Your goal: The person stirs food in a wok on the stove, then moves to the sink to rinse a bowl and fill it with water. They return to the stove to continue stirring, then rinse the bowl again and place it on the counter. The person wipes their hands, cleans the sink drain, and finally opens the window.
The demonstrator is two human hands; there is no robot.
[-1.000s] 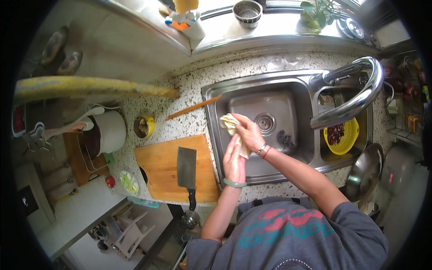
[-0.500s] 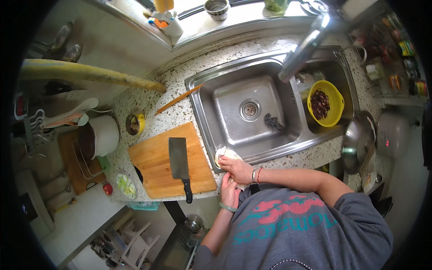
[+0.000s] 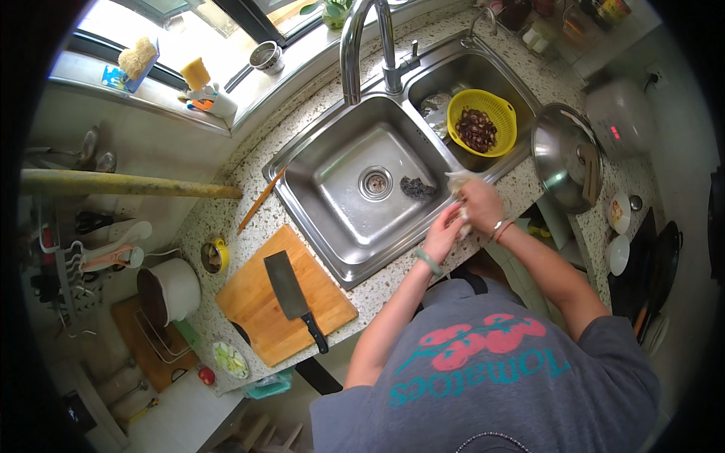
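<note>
My right hand (image 3: pixel 480 204) grips a pale wet cloth (image 3: pixel 458 181) against the front rim of the steel double sink (image 3: pixel 332 249), at the divider between the two basins. My left hand (image 3: pixel 442 234) presses against the same cloth from the left, fingers curled on it. A dark scrubber pad (image 3: pixel 416 188) lies in the left basin near the drain (image 3: pixel 375 183). The tall tap (image 3: pixel 362 41) arches over the sink's back edge.
A yellow colander (image 3: pixel 482 122) of dark pieces sits in the right basin. A steel pan lid (image 3: pixel 566 157) rests right of it. Left of the sink lie a wooden cutting board (image 3: pixel 283 298) with a cleaver (image 3: pixel 291 291), chopsticks (image 3: pixel 260 200) and a white pot (image 3: pixel 168 291).
Both hands with the cloth have left the left basin and come to the sink's front rim, now further right by the divider. My head has turned, shifting the whole view.
</note>
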